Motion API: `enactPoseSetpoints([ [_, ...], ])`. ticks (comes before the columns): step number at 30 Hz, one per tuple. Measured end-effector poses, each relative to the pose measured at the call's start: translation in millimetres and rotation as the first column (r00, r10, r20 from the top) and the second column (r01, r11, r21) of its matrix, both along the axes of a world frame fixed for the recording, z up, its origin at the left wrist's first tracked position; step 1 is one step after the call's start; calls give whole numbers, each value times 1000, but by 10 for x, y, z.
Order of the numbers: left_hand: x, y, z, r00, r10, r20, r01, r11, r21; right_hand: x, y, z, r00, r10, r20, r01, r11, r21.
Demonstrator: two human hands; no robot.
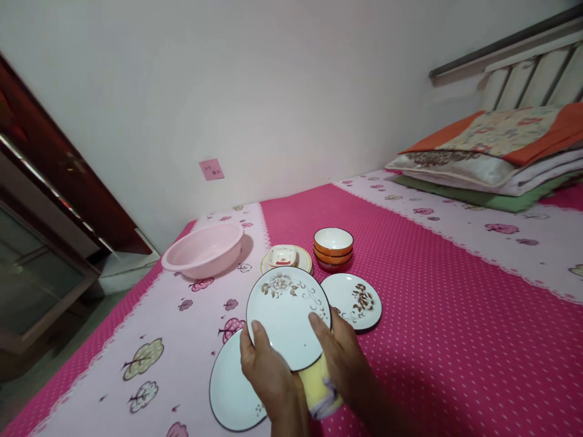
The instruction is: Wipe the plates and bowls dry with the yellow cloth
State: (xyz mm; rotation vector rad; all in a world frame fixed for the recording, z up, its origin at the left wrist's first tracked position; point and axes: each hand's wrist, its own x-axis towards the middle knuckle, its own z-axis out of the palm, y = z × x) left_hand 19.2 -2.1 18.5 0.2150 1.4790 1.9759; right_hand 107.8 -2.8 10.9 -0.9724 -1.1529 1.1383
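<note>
Both my left hand (268, 367) and my right hand (339, 349) grip a white plate (289, 321) with a brown flower pattern and dark rim, thumbs on its face. The plate is held up and tilted toward me. Below it, a folded yellow cloth (319, 388) shows between my wrists; whether either hand touches it I cannot tell. A second white plate (234, 388) lies at the lower left, partly behind my left hand. Another flowered plate (353, 297) rests on the bedspread to the right, its left edge hidden by the held plate and my right hand.
Beyond the plates stand several stacked bowls (333, 243) with orange sides and a small white dish (282, 256) on a yellow-rimmed plate (304, 261). A pink basin (204, 249) sits at the left on the bedspread (455, 340). Pillows and folded bedding (496, 158) are piled at the far right.
</note>
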Motion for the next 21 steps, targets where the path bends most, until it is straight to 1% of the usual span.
enactPoseSetpoints([
  [2, 12, -1, -3, 1000, -5, 3, 5, 1000, 2, -34, -5, -17, 998, 34, -50, -34, 999, -3],
  [3, 11, -2, 11, 999, -26, 18, 26, 1000, 7, -9, 10, -17, 997, 50, -55, -51, 999, -19],
  [4, 2, -3, 35, 997, -66, 42, 65, 998, 23, 45, 33, -8, 996, 68, -50, -70, 997, -41],
  [6, -51, -7, 101, 978, -192, 86, 185, 980, 77, 225, 91, 44, 992, 123, -27, -125, 989, -78],
  [8, -147, -14, 165, 939, -339, 59, 332, 937, 106, 446, 136, 138, 972, 236, -3, -236, 969, -79],
  [10, -258, -24, 201, 886, -464, -16, 464, 883, 78, 632, 154, 241, 920, 389, 35, -386, 919, -81],
  [12, -344, -35, 204, 834, -543, -98, 547, 837, 17, 732, 156, 308, 875, 482, 55, -476, 874, -94],
  [13, -368, -38, 197, 821, -555, -131, 560, 829, -4, 747, 159, 318, 869, 493, 50, -487, 868, -99],
  [14, -378, -40, 189, 821, -550, -151, 555, 832, -13, 740, 167, 311, 874, 484, 36, -478, 872, -102],
  [16, -357, -36, 173, 855, -497, -146, 502, 865, -1, 677, 194, 258, 905, 425, -21, -424, 898, -117],
  [19, -272, -13, 141, 938, -345, -40, 347, 937, 37, 504, 238, 132, 944, 307, -124, -323, 935, -147],
  [21, -215, 7, 99, 970, -243, 26, 242, 970, 41, 355, 233, 44, 948, 248, -200, -281, 947, -155],
])
